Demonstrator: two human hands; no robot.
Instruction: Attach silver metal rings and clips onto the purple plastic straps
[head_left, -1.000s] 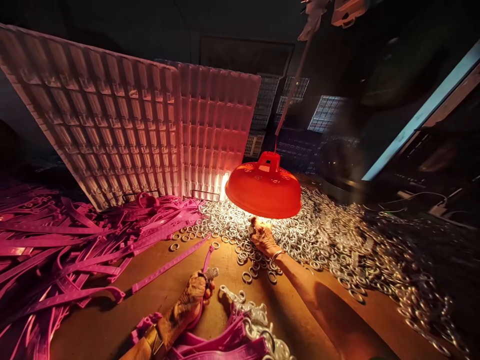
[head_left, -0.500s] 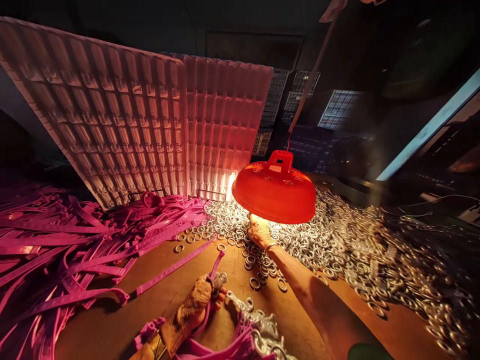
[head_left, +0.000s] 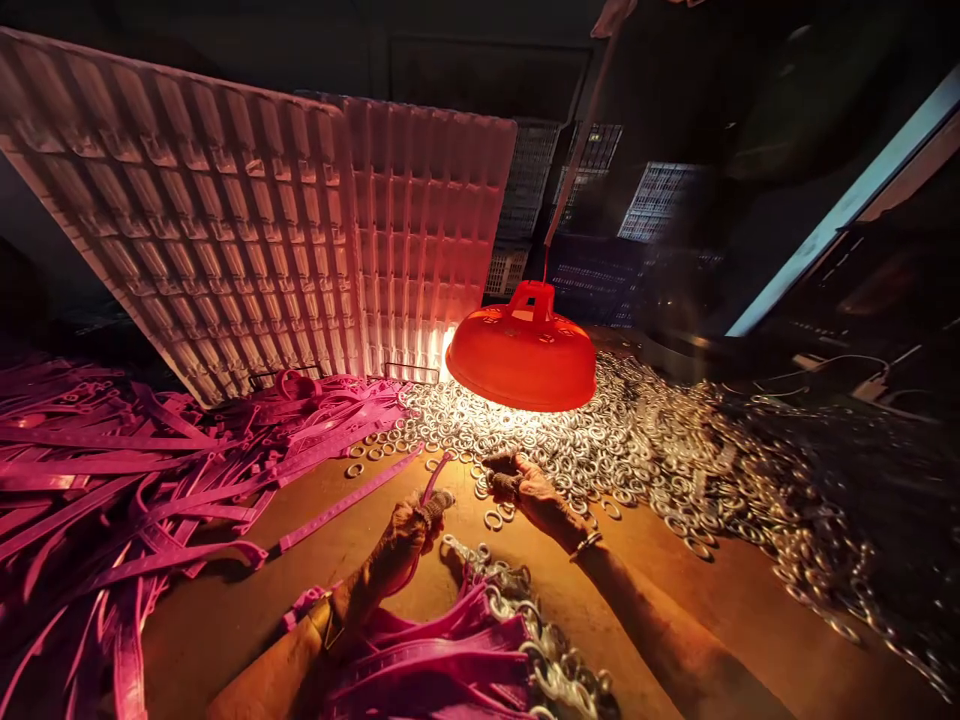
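Note:
My left hand (head_left: 409,535) is closed around a pink strap (head_left: 436,476), whose narrow end sticks up past the wrapped fingers. My right hand (head_left: 531,492), with dark coverings on its fingers, is at the near edge of a heap of metal rings (head_left: 660,440). Its thumb and fingers are drawn together; whatever is between them is too small or shadowed to make out. Below the hands lies a bundle of pink straps (head_left: 435,650) with rings (head_left: 551,650) at their ends. Another single strap (head_left: 349,500) lies flat to the left of my left hand.
A red lamp shade (head_left: 521,350) hangs low over the rings, its light shining down. Pale ribbed panels (head_left: 225,220) stand upright behind. Many loose pink straps (head_left: 172,470) are piled at the left on the brown tabletop (head_left: 247,590). Crates (head_left: 660,200) stand in the dark background.
My right hand has come out from under the lamp, back toward my left hand. The left hand still grips the strap. The view has shifted slightly.

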